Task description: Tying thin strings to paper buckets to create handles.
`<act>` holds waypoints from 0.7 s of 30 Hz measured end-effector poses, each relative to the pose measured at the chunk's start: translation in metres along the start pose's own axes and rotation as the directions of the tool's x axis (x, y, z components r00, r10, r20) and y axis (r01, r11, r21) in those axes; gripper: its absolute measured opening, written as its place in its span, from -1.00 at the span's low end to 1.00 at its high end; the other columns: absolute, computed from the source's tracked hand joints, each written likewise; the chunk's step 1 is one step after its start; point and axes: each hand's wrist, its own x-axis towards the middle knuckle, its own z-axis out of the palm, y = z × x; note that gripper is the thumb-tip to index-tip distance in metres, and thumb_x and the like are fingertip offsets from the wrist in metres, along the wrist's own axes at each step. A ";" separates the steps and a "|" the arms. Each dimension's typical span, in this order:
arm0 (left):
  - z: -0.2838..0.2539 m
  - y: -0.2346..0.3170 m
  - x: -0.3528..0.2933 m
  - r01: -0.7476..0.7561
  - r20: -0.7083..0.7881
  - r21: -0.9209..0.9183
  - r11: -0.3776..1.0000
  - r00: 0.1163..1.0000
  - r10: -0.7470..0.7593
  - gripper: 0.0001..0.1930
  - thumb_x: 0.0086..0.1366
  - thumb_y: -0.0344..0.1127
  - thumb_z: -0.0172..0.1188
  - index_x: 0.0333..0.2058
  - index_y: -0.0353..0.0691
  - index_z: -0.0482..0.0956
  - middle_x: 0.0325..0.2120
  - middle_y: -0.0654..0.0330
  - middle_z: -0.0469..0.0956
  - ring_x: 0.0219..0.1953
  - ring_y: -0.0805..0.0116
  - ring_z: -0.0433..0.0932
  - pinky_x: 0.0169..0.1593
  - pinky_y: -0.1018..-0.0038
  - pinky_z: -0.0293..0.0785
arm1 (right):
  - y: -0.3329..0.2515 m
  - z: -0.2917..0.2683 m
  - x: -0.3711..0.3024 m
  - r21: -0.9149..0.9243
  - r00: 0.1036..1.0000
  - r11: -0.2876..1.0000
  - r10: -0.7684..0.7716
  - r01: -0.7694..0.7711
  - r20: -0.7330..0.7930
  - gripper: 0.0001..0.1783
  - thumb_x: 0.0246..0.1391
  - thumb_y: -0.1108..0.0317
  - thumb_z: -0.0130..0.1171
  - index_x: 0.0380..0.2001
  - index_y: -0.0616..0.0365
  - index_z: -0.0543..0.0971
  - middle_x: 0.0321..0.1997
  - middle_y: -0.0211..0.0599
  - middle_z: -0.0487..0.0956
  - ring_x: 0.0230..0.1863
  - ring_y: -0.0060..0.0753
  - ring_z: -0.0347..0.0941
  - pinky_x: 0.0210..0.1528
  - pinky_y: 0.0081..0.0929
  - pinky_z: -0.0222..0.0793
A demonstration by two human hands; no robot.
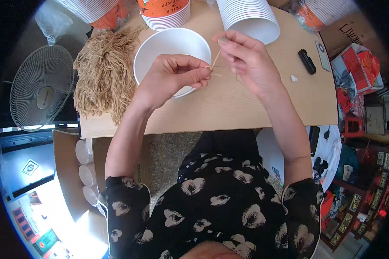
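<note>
Partly, left hand (172, 80) hides white bucket (170, 41).

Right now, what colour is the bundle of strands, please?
The bundle of strands is tan, shown best in the head view.

Light wood-grain table (307, 105) up front, speckled terrazzo floor (164, 157) below. Wire-caged fan (43, 95) at left, bright glare (84, 235) lower left. White round-edged surface (269, 151) at right (stool or side table, can't tell); dark wooden furniture (349, 205) beyond.
</note>
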 end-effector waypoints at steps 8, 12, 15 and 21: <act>-0.012 -0.005 0.002 0.069 0.067 -0.137 0.988 0.996 -0.060 -0.78 0.32 -0.33 0.26 -0.20 -0.40 0.63 -0.36 0.16 0.65 -0.31 0.50 0.61 -0.17 0.60 0.55 | 0.035 -0.014 0.015 -0.637 0.894 0.679 -0.446 0.364 0.036 -0.83 0.18 0.41 0.19 -0.22 0.27 0.62 -0.47 -0.42 0.53 -0.46 -0.66 0.40 -0.34 -0.63 0.35; -0.011 -0.007 0.003 0.063 0.021 -0.127 0.990 0.998 -0.061 -0.77 0.31 -0.33 0.27 -0.18 -0.40 0.63 -0.35 0.16 0.65 -0.30 0.49 0.62 -0.16 0.60 0.56 | 0.027 0.008 -0.033 -0.662 0.844 0.688 -0.514 0.298 -0.155 -0.85 0.06 0.42 0.29 -0.30 0.25 0.61 -0.41 -0.31 0.60 -0.32 -0.47 0.51 -0.14 -0.49 0.41; -0.007 -0.006 0.004 0.079 0.030 -0.143 0.987 0.997 -0.075 -0.77 0.30 -0.35 0.28 -0.17 -0.41 0.63 -0.35 0.15 0.66 -0.29 0.48 0.63 -0.15 0.60 0.57 | 0.037 0.017 -0.043 -0.769 0.768 0.466 -0.639 0.437 0.049 -0.81 -0.08 0.50 0.37 -0.33 0.17 0.62 -0.43 -0.34 0.61 -0.37 -0.35 0.50 -0.21 -0.41 0.36; -0.001 -0.005 0.006 0.058 0.004 -0.154 0.986 0.998 -0.058 -0.82 0.28 -0.41 0.27 -0.19 -0.40 0.64 -0.39 0.17 0.65 -0.35 0.51 0.61 -0.23 0.62 0.55 | 0.049 0.015 -0.037 -0.761 0.733 0.444 -0.678 0.473 0.060 -0.87 -0.07 0.53 0.36 -0.40 0.18 0.62 -0.47 -0.33 0.60 -0.43 -0.37 0.49 -0.24 -0.41 0.31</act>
